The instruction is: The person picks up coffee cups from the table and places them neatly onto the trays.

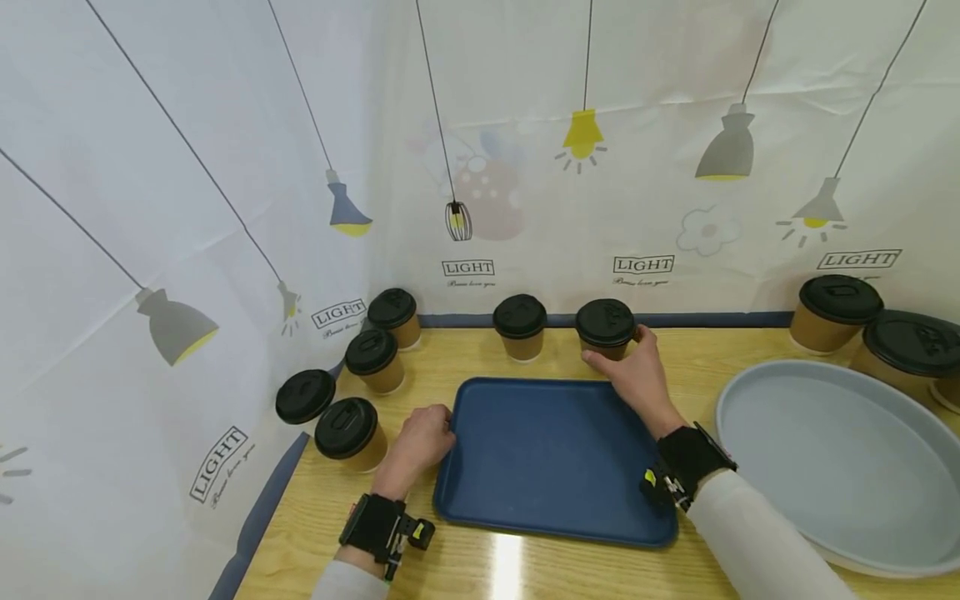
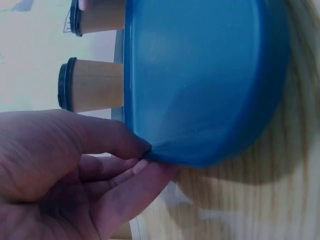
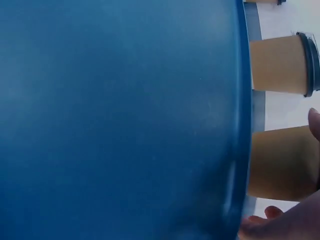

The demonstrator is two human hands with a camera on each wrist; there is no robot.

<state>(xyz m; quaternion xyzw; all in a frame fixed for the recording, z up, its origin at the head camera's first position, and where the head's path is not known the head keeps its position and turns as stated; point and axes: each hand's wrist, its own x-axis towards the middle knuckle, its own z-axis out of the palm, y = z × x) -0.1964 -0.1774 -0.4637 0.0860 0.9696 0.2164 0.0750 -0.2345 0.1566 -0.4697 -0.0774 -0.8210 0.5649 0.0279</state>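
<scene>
A blue rectangular tray point(image 1: 551, 458) lies on the wooden table between my hands. My left hand point(image 1: 422, 437) pinches its left rim between thumb and fingers, as the left wrist view shows at the tray's edge point(image 2: 200, 159). Behind the tray's far right corner, my right hand point(image 1: 637, 371) holds a brown paper coffee cup with a black lid point(image 1: 606, 323), thumb on one side and fingers on the other. That cup's brown side point(image 3: 280, 162) shows upright in the right wrist view. Another lidded cup point(image 1: 521, 327) stands just left of it.
Several more lidded cups point(image 1: 375, 362) stand along the left side, close to my left hand. At the right are a large round grey tray point(image 1: 840, 467) and more lidded cups point(image 1: 836, 312) behind it. A printed white cloth point(image 1: 525, 183) hangs along the table's back and left.
</scene>
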